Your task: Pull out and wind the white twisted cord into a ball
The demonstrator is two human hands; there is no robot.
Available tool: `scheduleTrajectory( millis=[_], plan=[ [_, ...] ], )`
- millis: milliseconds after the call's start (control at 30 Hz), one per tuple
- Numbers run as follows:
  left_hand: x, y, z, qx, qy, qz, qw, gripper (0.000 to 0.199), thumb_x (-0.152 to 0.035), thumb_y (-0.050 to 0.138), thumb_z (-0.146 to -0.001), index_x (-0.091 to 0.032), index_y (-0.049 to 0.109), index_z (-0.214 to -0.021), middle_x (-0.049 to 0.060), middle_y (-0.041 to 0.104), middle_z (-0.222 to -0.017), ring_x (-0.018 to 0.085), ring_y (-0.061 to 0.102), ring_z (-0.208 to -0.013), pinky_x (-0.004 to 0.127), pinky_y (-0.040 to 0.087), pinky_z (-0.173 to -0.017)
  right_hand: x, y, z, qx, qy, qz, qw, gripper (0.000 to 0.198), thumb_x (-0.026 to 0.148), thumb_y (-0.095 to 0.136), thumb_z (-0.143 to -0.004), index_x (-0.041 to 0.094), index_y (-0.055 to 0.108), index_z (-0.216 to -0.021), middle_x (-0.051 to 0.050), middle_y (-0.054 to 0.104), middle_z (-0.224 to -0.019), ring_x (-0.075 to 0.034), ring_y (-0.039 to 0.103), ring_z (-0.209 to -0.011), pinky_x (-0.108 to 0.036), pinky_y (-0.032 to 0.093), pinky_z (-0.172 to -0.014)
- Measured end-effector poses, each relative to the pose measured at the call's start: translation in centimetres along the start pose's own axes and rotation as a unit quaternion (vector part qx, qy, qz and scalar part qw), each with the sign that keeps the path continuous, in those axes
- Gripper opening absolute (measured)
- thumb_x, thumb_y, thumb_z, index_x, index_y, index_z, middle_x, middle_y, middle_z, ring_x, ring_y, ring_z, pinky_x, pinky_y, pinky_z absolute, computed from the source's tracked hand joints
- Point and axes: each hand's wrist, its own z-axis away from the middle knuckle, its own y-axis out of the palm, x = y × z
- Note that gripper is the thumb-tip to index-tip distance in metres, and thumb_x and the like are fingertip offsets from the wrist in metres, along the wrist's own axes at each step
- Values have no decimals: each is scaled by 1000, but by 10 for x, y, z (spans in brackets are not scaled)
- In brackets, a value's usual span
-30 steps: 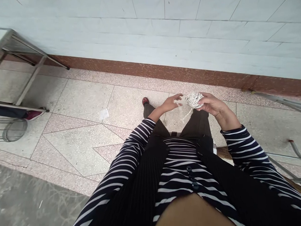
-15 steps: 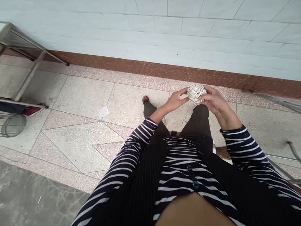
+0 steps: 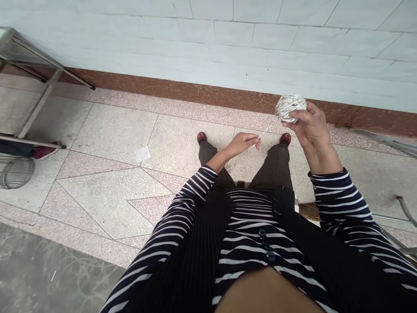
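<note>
A ball of white twisted cord [image 3: 289, 107] is in my right hand [image 3: 311, 130], fingers wrapped round its right side and thumb across its front. From the lower left of the ball a short length of cord [image 3: 269, 127] runs down, taut, to my left hand [image 3: 243, 144]. The left fingers are pinched on that cord. Both hands are out in front of my body, above the tiled floor, with the ball higher and farther right than the left hand.
A metal-framed table [image 3: 42, 100] stands at the left, with another person's shoe [image 3: 46, 151] and a wire rack [image 3: 18, 172] below it. A pale tiled wall [image 3: 233, 48] rises ahead. Metal legs [image 3: 410, 213] stick out at the right. A white scrap [image 3: 143, 154] lies on the floor.
My right hand has carried the ball up and right. My left hand has come off the ball's side and moved slightly down, now pinching a stretch of cord drawn between the hands.
</note>
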Motion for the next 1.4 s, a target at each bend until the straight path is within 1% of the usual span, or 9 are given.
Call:
scheduleTrajectory(
  millis=[167,367,567,700,833,900,1033,1200,1400],
  plan=[
    [8,-5,11,61,-24,9,998,25,-35,70,-96,-16,80,-83,6,83,-97,20,76,-104,32,51,-106,11,3,-3,-59,-41,-26,997,48,22,93,-58,25,60,-93,-1,69,-100,-19,65,-91,-33,65,-70],
    [-8,-6,31,90,-19,36,995,26,-32,64,-98,-17,82,-87,6,84,-98,20,77,-108,33,52,-108,-15,-2,-19,-85,-101,135,982,55,24,95,-58,25,57,-98,-4,64,-101,-24,63,-92,-39,60,-70],
    [-30,-18,32,60,3,14,998,34,-26,59,-97,-16,74,-68,6,77,-75,17,77,-89,30,56,-96,-59,-3,-16,-5,-183,408,894,49,21,85,-65,22,64,-109,-13,61,-123,-37,60,-121,-55,52,-106],
    [-34,-32,12,-5,9,-117,993,30,-23,60,-91,-17,71,-64,3,71,-67,15,67,-72,29,52,-82,-72,5,0,133,-80,399,904,48,17,84,-54,23,68,-99,-9,67,-109,-32,62,-103,-48,55,-96],
    [-32,-38,0,12,32,-216,976,28,-21,61,-90,-19,70,-63,0,67,-64,15,61,-71,33,51,-89,-66,3,13,290,148,220,919,43,19,85,-51,23,74,-92,-3,71,-96,-23,63,-83,-35,55,-74],
    [-30,-38,1,36,49,-215,975,26,-25,62,-92,-20,74,-70,0,69,-68,16,63,-75,34,51,-93,-62,-1,17,323,205,125,915,42,16,84,-52,23,76,-92,-2,74,-95,-21,66,-83,-31,55,-73],
    [-32,-36,10,86,47,-153,983,26,-34,63,-95,-20,79,-80,1,75,-77,15,66,-77,31,49,-82,-61,-10,19,343,249,39,905,43,11,82,-50,21,79,-92,-2,78,-93,-19,68,-79,-26,55,-68],
    [-39,-39,23,198,-14,-13,980,37,-42,65,-98,-18,76,-73,1,65,-59,16,68,-69,33,53,-84,-63,-20,14,374,273,36,886,47,8,82,-49,18,84,-95,-2,80,-90,-18,71,-79,-23,56,-68],
    [-30,-55,29,196,-46,-38,979,46,-50,79,-89,-17,70,-58,1,62,-53,12,57,-56,33,53,-80,-57,-30,15,526,261,13,809,60,13,93,-53,15,86,-113,-7,84,-106,-22,77,-93,-27,61,-83]
  ],
)
